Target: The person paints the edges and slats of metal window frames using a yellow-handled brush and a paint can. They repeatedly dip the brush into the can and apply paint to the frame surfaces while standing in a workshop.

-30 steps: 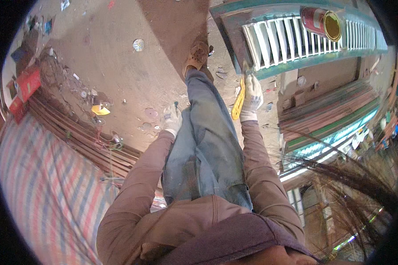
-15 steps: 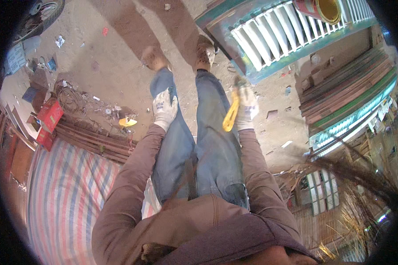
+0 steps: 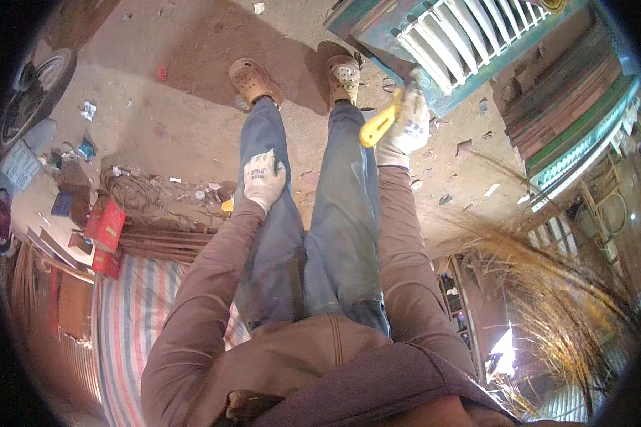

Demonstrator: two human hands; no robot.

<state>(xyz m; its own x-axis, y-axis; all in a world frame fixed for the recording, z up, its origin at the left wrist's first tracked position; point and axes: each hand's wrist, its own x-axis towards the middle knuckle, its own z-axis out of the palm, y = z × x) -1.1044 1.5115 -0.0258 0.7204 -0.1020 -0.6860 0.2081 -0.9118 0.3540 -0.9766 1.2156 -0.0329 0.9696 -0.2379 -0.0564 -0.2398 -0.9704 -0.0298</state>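
Note:
Both my hands wear white work gloves with dark print. My left hand (image 3: pixel 263 179) rests on the left knee of my blue jeans (image 3: pixel 267 235), its fingers laid over the cloth and holding nothing. My right hand (image 3: pixel 409 128) is closed around a paintbrush with a yellow handle (image 3: pixel 379 128). The handle points back toward me, and the brush's far end, beyond my fingers, is blurred. Just ahead and to the right lies a teal-framed louvered shutter (image 3: pixel 445 103) with white slats (image 3: pixel 452 35). Whether the brush touches its frame I cannot tell.
A can (image 3: pixel 550 4) is cut off at the top edge. Stacked boards (image 3: pixel 566 107) lie at the right, dry twigs (image 3: pixel 570 285) below them. On the left are a motorbike wheel (image 3: pixel 39 99), a red box (image 3: pixel 105 224), coiled wire (image 3: pixel 132 188) and a striped sheet (image 3: pixel 139 306). Scraps litter the dirt floor.
My right hand has moved forward and slightly right with the paintbrush, closer to the shutter. My left hand stays on the knee. The view has shifted, leaving less of the can showing.

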